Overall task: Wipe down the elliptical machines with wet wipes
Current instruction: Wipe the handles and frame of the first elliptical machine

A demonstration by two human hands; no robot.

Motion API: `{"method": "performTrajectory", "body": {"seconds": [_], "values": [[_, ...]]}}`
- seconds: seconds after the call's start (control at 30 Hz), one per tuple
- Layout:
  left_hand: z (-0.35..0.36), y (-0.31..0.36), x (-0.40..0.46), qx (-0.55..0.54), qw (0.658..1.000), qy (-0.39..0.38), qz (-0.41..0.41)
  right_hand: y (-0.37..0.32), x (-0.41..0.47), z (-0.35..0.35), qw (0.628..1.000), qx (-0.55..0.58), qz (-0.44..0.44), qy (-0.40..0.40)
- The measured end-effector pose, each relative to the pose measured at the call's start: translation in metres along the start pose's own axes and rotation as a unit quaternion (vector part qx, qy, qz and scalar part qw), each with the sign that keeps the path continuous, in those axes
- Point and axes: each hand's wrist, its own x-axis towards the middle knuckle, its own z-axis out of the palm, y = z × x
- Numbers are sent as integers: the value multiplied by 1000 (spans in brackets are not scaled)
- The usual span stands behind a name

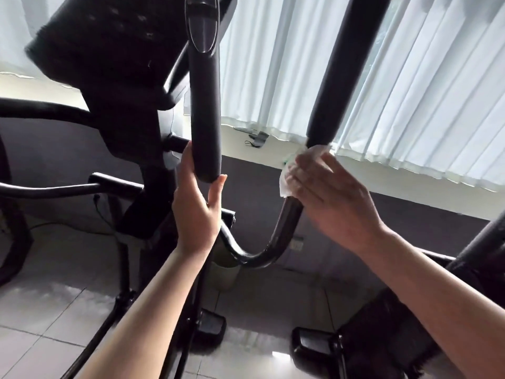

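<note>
At the upper left of the frame I see the elliptical's matte black console [109, 50], blocky and blurred at its edges, with smooth black tubes running off the left edge below it. Just right of it hangs a padded, round-ended handlebar grip [205, 119] under a glossy oval cap. My left hand [196, 212], at centre frame, cups the bottom end of that grip, fingers behind it and thumb up against its right side. A glossy black U-shaped tube [254, 255] curves along the lower centre and rises to a second foam-covered grip [341, 64] at upper centre right. My right hand [328, 192] holds a crumpled white wet wipe [289, 176] around the tube just under that foam; fingers lie nearly straight over it, the thumb hidden. Pleated pale curtains [423, 91] fill the upper right; grey glossy floor tiles [54, 310] lie below.
</note>
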Motion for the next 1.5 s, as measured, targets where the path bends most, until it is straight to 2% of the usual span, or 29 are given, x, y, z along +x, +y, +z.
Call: {"method": "performTrajectory", "body": {"seconds": [0.1, 0.2, 0.27, 0.33, 0.43, 0.53, 0.63, 0.7, 0.83, 0.93, 1.03, 1.13, 1.23, 1.33, 1.43, 1.5], "values": [[-5, -3, 3, 29, 999, -18, 32, -31, -28, 14, 998, -8, -51, -37], [-10, -8, 7, 50, 996, -37, 56, -92, -70, 36, 976, -64, -148, -144], [-12, -10, 9, 57, 995, -51, 67, -124, -78, 38, 955, -56, -175, -232], [-14, -13, 10, 59, 993, -70, 74, -131, -73, 37, 944, -30, -189, -268], [-15, -14, 9, 54, 994, -72, 70, -97, -50, 20, 960, -35, -175, -217], [-11, -9, 6, 37, 996, -63, 51, -46, -15, -1, 980, -24, -122, -152], [-12, -7, 5, 13, 996, -77, 49, -28, -4, -7, 980, -34, -106, -163], [-18, -11, 8, -16, 991, -121, 48, -41, -14, -1, 976, -56, -127, -166], [-33, -10, 1, -44, 981, -188, 7, -103, -48, 23, 945, -91, -198, -245], [-49, -19, -38, -43, 977, -203, -50, -152, -64, 49, 920, -85, -199, -328], [-72, -45, -88, -5, 967, -230, -109, -185, -58, 73, 891, -116, -178, -402], [-93, -83, -114, 90, 957, -241, -135, -212, -55, 107, 844, -143, -190, -480], [-104, -116, -116, 202, 926, -281, -149, -226, -32, 144, 820, -150, -106, -542], [-105, -150, -102, 301, 867, -356, -179, -239, 3, 169, 779, -95, 2, -620], [-99, -186, -86, 393, 780, -443, -202, -244, 8, 180, 784, -117, 0, -610], [-93, -199, -83, 422, 741, -482, -199, -242, -5, 164, 781, -114, -27, -613]]}}
